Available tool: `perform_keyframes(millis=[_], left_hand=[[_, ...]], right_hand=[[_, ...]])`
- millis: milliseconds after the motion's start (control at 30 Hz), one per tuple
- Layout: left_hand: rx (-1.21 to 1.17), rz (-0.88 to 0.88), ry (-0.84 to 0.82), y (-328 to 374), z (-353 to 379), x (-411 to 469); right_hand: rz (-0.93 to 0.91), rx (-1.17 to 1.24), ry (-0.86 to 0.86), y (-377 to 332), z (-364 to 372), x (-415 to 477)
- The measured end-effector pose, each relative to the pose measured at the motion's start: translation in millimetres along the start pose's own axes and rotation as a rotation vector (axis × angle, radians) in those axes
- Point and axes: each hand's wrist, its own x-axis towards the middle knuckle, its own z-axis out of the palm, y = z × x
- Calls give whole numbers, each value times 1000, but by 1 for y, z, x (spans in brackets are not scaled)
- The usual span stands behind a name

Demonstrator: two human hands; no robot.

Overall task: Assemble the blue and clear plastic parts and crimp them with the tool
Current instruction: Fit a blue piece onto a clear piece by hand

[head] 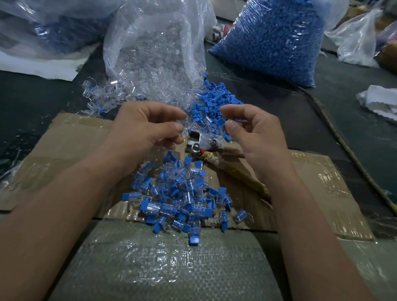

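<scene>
Blue is showing between the curled fingers of the right hand (252, 135); the left hand (147, 128) is curling likewise. Whether either is pinching a part cannot be told. Both are hovering over the one metal crimping tool (198, 141), presumably keeping it within reach. Assembled blue-and-clear plastic pieces (177, 200), too many to count, are lying heaped on the flattened brown cardboard sheet (76, 137). Loose small blue plastic parts (215, 102) are lying beside one open clear plastic bag of clear parts (152, 53), and one sealed bag of blue parts (271, 38) is standing behind.

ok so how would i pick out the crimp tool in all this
Start at the flat cardboard in the middle. At its far edge, between the left hand and right hand, lies the tool. It is the only shiny metal thing among the blue and clear plastic parts, with a wrapped handle running right.
</scene>
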Motion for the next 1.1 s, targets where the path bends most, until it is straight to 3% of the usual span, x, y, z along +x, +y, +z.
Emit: perform_keyframes(millis=[300, 533, 800, 1100], left_hand=[[161, 57, -116, 0, 3, -3], [170, 79, -127, -1, 6, -5], [6, -2, -26, 1, 9, -4], [-91, -29, -69, 3, 7, -3]], right_hand=[[-47, 144, -80, -12, 16, -6], [-121, -44, -151, -11, 19, -6], [-152, 222, 12, -11, 15, -9], [-256, 39, -53, -12, 23, -13]])
